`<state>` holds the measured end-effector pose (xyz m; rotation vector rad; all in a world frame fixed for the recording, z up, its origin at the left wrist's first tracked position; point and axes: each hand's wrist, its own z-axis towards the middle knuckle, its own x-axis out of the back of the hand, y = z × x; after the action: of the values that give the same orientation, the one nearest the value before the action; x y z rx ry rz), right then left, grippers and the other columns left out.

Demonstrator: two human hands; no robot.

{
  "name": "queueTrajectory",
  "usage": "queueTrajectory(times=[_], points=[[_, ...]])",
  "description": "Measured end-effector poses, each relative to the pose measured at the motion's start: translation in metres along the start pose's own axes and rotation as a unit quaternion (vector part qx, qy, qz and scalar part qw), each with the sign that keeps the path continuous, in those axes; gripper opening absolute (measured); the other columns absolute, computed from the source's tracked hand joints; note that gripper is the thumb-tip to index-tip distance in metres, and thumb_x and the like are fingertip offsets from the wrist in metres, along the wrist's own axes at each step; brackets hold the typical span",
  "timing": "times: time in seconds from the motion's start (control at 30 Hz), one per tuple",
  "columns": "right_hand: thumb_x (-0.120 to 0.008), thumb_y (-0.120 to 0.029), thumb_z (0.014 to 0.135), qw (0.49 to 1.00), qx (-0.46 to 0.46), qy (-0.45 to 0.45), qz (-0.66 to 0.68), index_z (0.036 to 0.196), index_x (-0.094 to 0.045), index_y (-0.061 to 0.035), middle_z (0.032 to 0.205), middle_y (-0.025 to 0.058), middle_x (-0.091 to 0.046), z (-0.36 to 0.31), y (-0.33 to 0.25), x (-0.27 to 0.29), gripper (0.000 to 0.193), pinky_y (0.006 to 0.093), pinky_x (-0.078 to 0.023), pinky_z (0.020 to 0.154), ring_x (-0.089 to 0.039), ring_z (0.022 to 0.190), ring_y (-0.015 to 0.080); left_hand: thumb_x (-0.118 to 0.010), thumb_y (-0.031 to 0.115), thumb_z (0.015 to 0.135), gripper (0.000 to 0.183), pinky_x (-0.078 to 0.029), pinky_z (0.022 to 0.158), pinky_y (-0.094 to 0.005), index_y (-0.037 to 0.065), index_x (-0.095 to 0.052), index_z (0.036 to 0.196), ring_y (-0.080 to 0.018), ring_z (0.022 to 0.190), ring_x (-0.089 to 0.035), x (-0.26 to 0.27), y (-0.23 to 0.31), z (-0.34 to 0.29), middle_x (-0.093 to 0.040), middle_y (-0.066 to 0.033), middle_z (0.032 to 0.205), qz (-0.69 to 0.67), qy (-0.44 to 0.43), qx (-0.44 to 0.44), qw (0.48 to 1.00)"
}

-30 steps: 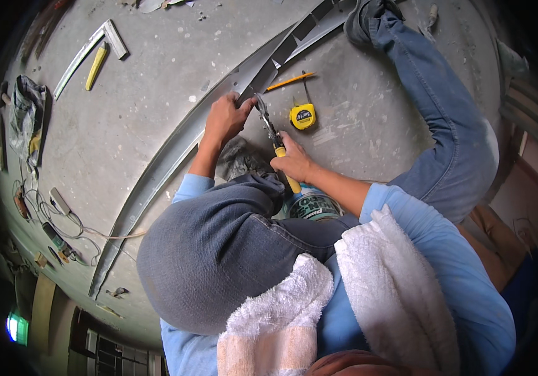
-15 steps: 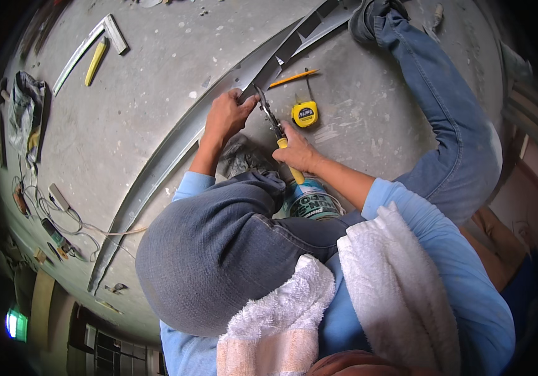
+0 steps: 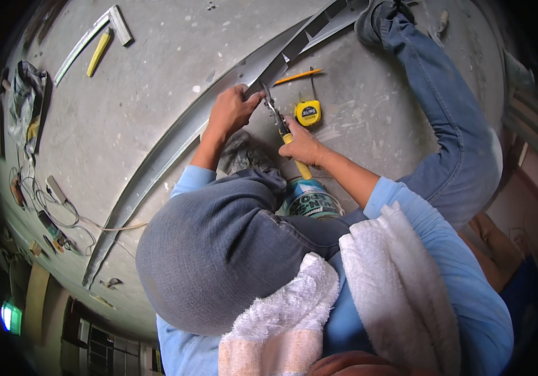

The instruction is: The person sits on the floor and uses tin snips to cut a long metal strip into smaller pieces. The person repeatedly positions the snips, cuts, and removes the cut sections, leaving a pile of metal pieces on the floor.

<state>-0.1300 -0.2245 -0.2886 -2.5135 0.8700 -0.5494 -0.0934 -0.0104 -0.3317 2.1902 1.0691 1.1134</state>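
Observation:
My left hand is closed on the edge of a thin metal channel, which has notches cut along its side and runs up toward my foot. In my right hand is a pair of tin snips with yellow handles. Their jaws meet the channel's edge right beside my left fingertips; whether the blades are closed is too small to tell. Beneath the notched piece, a long grey metal strip stretches across the floor. A yellow tape measure and an orange pencil lie just right of the snips.
A paint bucket stands between my legs. At far left are a metal square, a yellow-handled tool, a crumpled bag and a power tool among cables. A light cord crosses the strip near my knee.
The snips and my right hand have shifted slightly right and down. My left hand keeps its hold on the channel. The view has tilted a little.

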Motion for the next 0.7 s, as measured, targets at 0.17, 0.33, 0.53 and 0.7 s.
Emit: queueTrajectory(times=[0.17, 0.33, 0.53, 0.7], points=[[-0.068, -0.020, 0.067, 1.000, 0.014, 0.003, 0.000, 0.148, -0.038, 0.0040, 0.138, 0.0300, -0.053, 0.004, 0.003, 0.000, 0.089, 0.0375, -0.040, 0.111, -0.050, 0.131, 0.0402, -0.068, 0.047, 0.093, 0.052, -0.051, 0.064, -0.0462, -0.005, -0.064, 0.084, -0.0372, 0.066, -0.067, -0.003, -0.004, 0.002, -0.064, -0.0222, 0.065, -0.016, 0.010, -0.014, 1.000], [-0.067, -0.023, 0.069, 0.998, 0.023, 0.046, -0.046, 0.143, -0.042, 0.0058, 0.134, 0.0299, -0.056, 0.004, 0.006, -0.004, 0.083, 0.0403, -0.042, 0.109, -0.052, 0.128, 0.0412, -0.070, 0.042, 0.095, 0.049, -0.049, 0.052, -0.0378, -0.006, -0.063, 0.085, -0.0212, 0.051, -0.065, -0.001, -0.002, 0.005, -0.062, -0.0145, 0.061, -0.033, -0.014, 0.002, 0.999], [-0.067, -0.027, 0.070, 0.997, 0.025, 0.043, -0.055, 0.130, -0.052, 0.0068, 0.125, 0.0317, -0.060, 0.002, 0.004, -0.006, 0.070, 0.0424, -0.045, 0.105, -0.055, 0.122, 0.0441, -0.070, 0.043, 0.095, 0.050, -0.050, 0.051, -0.0372, -0.006, -0.061, 0.085, -0.0220, 0.052, -0.066, 0.004, 0.004, 0.003, -0.063, -0.0153, 0.063, -0.069, -0.040, 0.025, 0.997], [-0.067, -0.027, 0.071, 0.998, 0.020, 0.033, -0.059, 0.127, -0.054, 0.0069, 0.123, 0.0325, -0.060, 0.005, 0.006, -0.003, 0.067, 0.0431, -0.046, 0.103, -0.056, 0.119, 0.0453, -0.069, 0.043, 0.095, 0.051, -0.049, 0.051, -0.0372, -0.005, -0.060, 0.082, -0.0212, 0.053, -0.066, 0.005, 0.006, 0.004, -0.061, -0.0127, 0.061, -0.088, -0.050, 0.033, 0.994]])
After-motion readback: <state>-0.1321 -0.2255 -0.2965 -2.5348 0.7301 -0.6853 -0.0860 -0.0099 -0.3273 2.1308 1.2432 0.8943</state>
